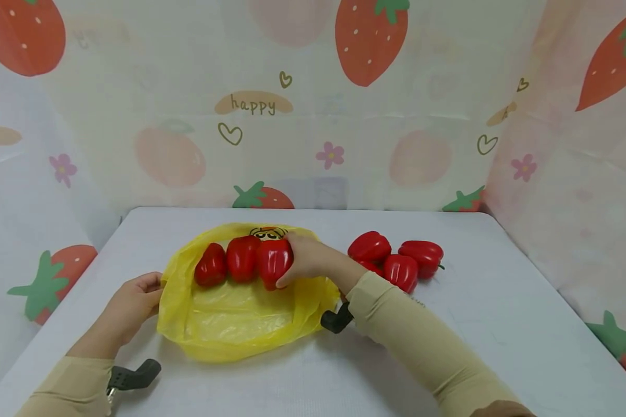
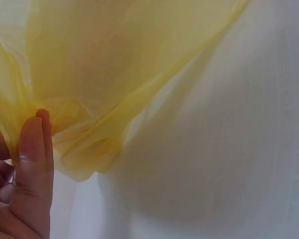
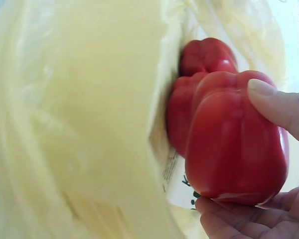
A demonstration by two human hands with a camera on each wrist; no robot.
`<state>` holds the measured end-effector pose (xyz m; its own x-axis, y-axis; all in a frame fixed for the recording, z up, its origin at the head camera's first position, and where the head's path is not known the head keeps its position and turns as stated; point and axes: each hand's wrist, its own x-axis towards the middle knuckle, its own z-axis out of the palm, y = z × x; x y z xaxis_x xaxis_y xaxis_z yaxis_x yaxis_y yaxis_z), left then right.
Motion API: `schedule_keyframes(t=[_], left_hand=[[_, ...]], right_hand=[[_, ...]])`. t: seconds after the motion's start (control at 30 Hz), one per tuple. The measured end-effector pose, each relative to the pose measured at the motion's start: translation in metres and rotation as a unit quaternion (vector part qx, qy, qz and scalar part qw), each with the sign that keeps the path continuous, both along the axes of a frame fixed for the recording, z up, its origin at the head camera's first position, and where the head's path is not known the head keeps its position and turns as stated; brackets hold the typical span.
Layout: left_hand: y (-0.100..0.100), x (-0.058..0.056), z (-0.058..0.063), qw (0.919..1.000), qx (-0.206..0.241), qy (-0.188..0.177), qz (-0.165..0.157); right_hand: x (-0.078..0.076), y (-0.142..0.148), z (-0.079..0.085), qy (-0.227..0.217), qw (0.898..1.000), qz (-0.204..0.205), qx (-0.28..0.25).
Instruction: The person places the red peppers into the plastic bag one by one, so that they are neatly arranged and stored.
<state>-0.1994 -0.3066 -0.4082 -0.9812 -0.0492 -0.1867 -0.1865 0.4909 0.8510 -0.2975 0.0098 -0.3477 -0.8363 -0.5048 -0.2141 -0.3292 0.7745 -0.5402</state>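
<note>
A yellow plastic bag (image 1: 224, 350) lies on the table with its mouth spread open. My left hand (image 1: 135, 304) pinches the bag's left edge; in the left wrist view the thumb (image 2: 32, 142) presses the thin film. My right hand (image 1: 309, 258) reaches in over the bag's right side and grips a red bell pepper (image 1: 275, 263) between thumb and fingers. To its left inside the bag are two more red bell peppers, a middle one (image 1: 242, 259) and a left one (image 1: 211, 265). The right wrist view shows the held pepper (image 3: 238, 149) in front of those two.
Several red bell peppers (image 1: 401, 272) sit grouped on the white table (image 1: 501, 324), right of the bag and partly hidden behind my right forearm. A curtain (image 1: 302, 133) with printed strawberries hangs behind the table and along both sides.
</note>
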Motion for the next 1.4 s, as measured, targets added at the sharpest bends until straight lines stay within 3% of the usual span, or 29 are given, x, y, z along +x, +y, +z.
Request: schedule_keyframes(t=[0.73, 1.4], left_hand=[[-0.002, -0.001, 0.002, 0.9999, 0.006, 0.002, -0.009], [-0.001, -0.002, 0.003, 0.9999, 0.014, 0.003, -0.008]], right_hand=[[-0.005, -0.003, -0.007, -0.016, 0.998, -0.011, 0.053], [-0.014, -0.005, -0.021, -0.021, 0.999, -0.019, 0.035]])
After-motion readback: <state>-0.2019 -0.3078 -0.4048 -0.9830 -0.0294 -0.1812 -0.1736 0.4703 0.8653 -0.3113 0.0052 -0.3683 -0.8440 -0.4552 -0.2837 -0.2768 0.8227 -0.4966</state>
